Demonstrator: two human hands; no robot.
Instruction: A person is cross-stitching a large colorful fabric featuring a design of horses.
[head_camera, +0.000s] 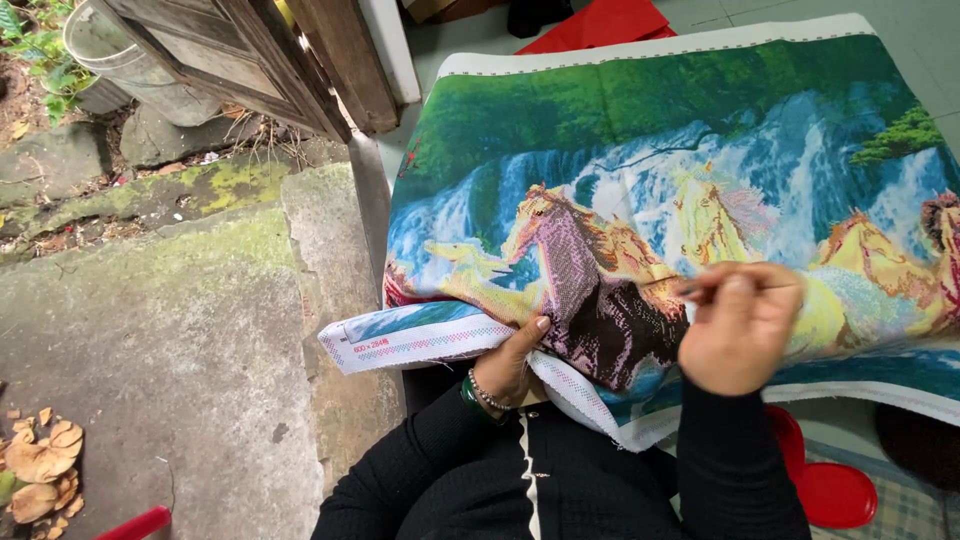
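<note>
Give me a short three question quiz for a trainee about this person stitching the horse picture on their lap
1. True or false: the right hand pinches something thin above the cross-stitch cloth.
2. Where does the left hand hold the cloth? A. its far edge B. its near white border C. not at all
3. What is worn on the left wrist?

Key
1. True; whether it is a needle is too small to tell.
2. B, thumb on top near the dark horse.
3. A green bangle and a beaded bracelet.
</note>
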